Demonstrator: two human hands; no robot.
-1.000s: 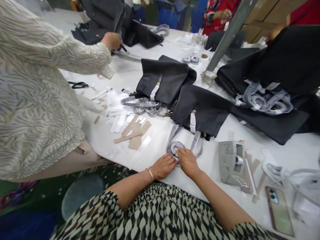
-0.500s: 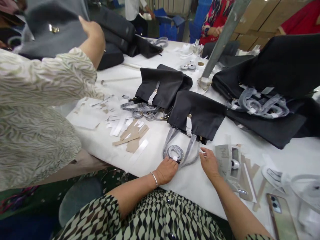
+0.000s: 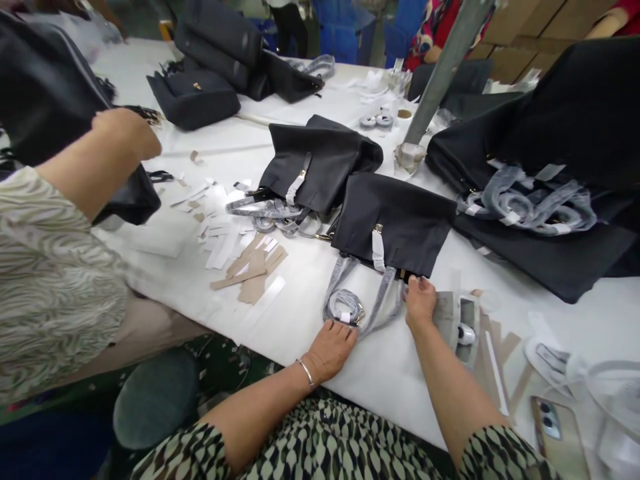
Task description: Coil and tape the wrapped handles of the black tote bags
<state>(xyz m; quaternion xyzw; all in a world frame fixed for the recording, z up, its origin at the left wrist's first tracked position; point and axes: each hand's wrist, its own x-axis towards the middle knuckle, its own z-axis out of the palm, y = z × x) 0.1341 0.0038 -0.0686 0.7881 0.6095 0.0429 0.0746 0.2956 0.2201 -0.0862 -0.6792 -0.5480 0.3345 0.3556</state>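
A black handbag (image 3: 393, 223) lies on the white table in front of me, with its wrapped handles (image 3: 383, 300) toward me. A white-wrapped closure strap hangs on its front. Between the handles rests a coiled, plastic-wrapped shoulder strap (image 3: 345, 307) with a white band. My left hand (image 3: 330, 350) lies flat, fingers stretched out and touching the near edge of the coil. At the bag's lower right corner my right hand (image 3: 421, 300) has its fingers pinched on the bag's edge. A second black handbag (image 3: 313, 167) lies just behind, to the left.
Cardboard and paper strips (image 3: 255, 267) are scattered to the left. On the right are a tape dispenser (image 3: 463, 327), a phone (image 3: 560, 433) and stacked black bags (image 3: 540, 147). A metal post (image 3: 440, 87) rises behind. A co-worker's arm (image 3: 100, 157) handles a black bag at left.
My right hand has moved up to the bag's lower right corner and closed on it. My left hand stays by the coil. The co-worker's bag has swung down and left.
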